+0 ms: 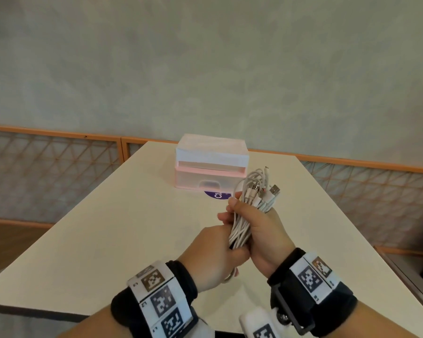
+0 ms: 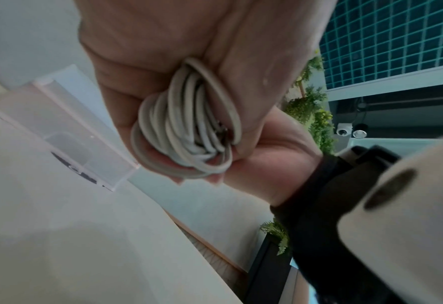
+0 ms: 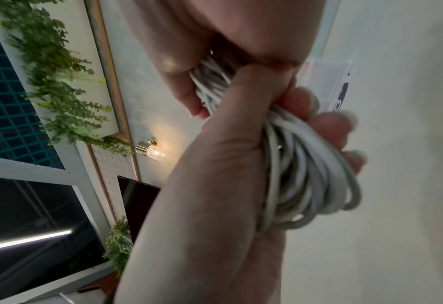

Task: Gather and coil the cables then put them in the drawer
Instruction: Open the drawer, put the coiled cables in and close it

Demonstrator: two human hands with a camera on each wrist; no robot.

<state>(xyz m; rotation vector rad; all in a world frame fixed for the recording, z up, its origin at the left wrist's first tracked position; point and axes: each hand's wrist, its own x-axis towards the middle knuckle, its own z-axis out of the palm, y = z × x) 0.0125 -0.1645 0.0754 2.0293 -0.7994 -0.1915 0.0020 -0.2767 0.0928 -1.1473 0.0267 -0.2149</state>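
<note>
Table [image 1: 108,240] fills the lower half of the head view, a pale cream top running away to the wall. At its far end, just above the middle of the frame, stands a small pink and white drawer box [image 1: 211,164]. The lower drawer [image 1: 209,180] has a clear front with a finger notch and looks closed or very nearly so; nothing can be seen inside it through the frosted plastic, and I cannot tell what the upper part holds. A purple round sticker [image 1: 216,195] peeks out on the table just in front of it.

Below and to the right of the box, near the centre of the frame, both hands meet over the table around one bundle of white cables [image 1: 242,230]. The right hand [image 1: 261,237] is wrapped round the upper part of the bundle, with the plugs [image 1: 266,191] fanning out above its fist. The left hand [image 1: 213,254] is curled round the lower loops; the left wrist view shows those loops bunched in its palm.

Judging by this, the gathering and most of the coiling look done: no loose cable shows on the table. What seems left is opening the drawer, which will need one hand freed, then laying the bundle inside and closing it.
</note>
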